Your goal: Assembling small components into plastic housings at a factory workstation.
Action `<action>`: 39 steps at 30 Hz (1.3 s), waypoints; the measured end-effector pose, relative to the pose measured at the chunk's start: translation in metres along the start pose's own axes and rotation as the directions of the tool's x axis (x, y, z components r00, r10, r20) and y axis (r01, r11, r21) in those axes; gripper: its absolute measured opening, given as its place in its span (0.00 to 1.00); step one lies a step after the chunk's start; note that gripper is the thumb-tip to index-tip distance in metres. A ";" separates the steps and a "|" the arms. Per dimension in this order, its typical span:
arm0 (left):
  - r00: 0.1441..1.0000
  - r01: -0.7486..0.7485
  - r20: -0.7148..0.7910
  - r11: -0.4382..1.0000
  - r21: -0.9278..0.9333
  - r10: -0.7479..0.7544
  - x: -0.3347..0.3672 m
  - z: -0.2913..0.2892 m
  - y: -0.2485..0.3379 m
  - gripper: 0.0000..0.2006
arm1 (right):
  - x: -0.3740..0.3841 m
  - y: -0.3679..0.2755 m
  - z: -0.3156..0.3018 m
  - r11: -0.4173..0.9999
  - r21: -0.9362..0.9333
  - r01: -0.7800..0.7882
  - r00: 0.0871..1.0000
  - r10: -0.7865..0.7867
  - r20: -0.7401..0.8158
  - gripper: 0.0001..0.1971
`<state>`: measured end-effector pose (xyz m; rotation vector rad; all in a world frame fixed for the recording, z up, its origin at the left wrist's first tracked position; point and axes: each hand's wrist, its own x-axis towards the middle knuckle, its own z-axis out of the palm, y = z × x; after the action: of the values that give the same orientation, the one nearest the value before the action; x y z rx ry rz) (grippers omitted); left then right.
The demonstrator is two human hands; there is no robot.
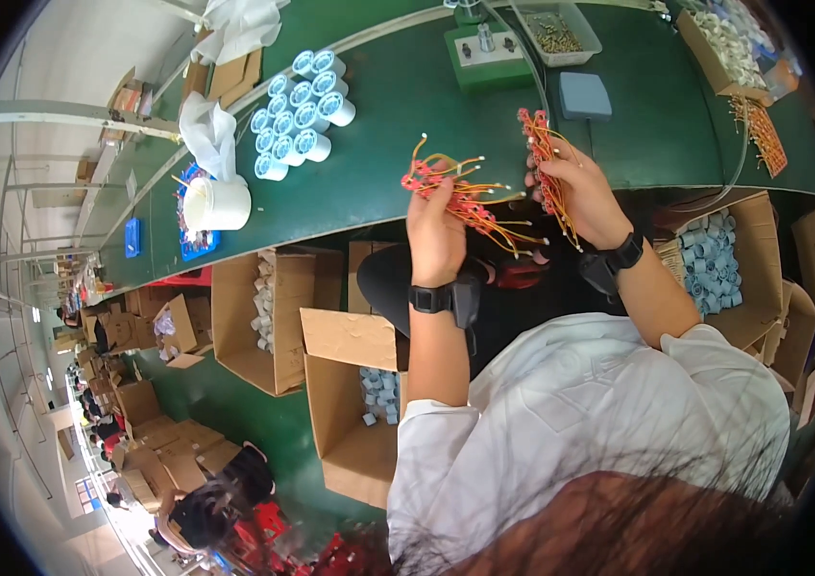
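My left hand [434, 240] is closed round a bundle of wired red parts [476, 213], its yellow and orange wires fanning out to the right with pale tips. Close beside it, my right hand [592, 197] grips a narrow red circuit board strip [539, 144], from which more yellow and orange wires hang. Both hands are raised at the near edge of the green workbench [378, 125], with a gap between the two bundles. Some fingertips are hidden behind the parts.
Blue-and-white round cups [311, 144] stand grouped at left, near a white bucket [217, 204]. Behind my hands are a green fixture [489, 62], a bin of small metal parts [590, 43] and a grey-blue box [585, 96]. Open cartons [354, 341] sit below; another person [210, 509] is lower left.
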<state>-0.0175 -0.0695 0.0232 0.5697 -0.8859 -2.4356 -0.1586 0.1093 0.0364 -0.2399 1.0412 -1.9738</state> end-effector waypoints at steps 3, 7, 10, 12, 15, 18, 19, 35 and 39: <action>0.994 -0.112 0.031 0.966 0.234 0.107 0.037 -0.024 0.015 0.19 | -0.003 -0.004 0.009 0.989 -0.055 0.139 0.981 -0.145 -0.128 0.22; 0.921 -0.205 0.146 0.130 0.970 0.362 0.078 -0.026 0.032 0.21 | -0.007 -0.007 0.016 0.979 -0.131 0.155 0.978 -0.171 -0.121 0.22; 0.855 -0.086 0.221 -0.293 0.952 0.469 0.083 -0.020 0.030 0.24 | -0.012 -0.006 0.017 0.974 -0.187 0.129 0.983 -0.150 -0.104 0.23; 0.826 -0.244 0.294 -0.166 0.956 0.481 0.061 -0.003 0.027 0.26 | -0.013 -0.004 0.013 0.969 -0.199 0.148 0.980 -0.170 -0.098 0.23; 0.774 -0.444 0.360 0.042 0.895 0.521 0.018 0.025 0.017 0.31 | -0.014 0.004 0.009 0.958 -0.233 0.168 0.980 -0.187 -0.065 0.24; 0.993 -0.015 0.116 0.909 0.416 -0.037 -0.014 0.045 -0.019 0.25 | -0.016 0.018 0.012 0.850 -0.475 0.225 0.972 -0.228 0.053 0.24; 0.975 0.095 0.175 0.967 0.235 -0.138 -0.019 0.047 -0.032 0.22 | -0.021 0.019 0.014 0.854 -0.475 0.212 0.976 -0.211 0.056 0.24; 0.874 0.359 0.237 0.893 0.273 -0.424 -0.049 0.030 -0.027 0.17 | 0.002 -0.049 0.010 0.701 -0.710 0.069 0.966 0.131 0.223 0.14; 0.875 0.355 0.236 0.893 0.276 -0.421 -0.050 0.030 -0.026 0.17 | 0.000 -0.049 0.003 0.724 -0.688 0.040 0.972 0.132 0.196 0.12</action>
<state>-0.0009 -0.0093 0.0378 0.5165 -1.2889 -2.8592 -0.1865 0.1210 0.0748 -0.8255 1.5718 -1.3787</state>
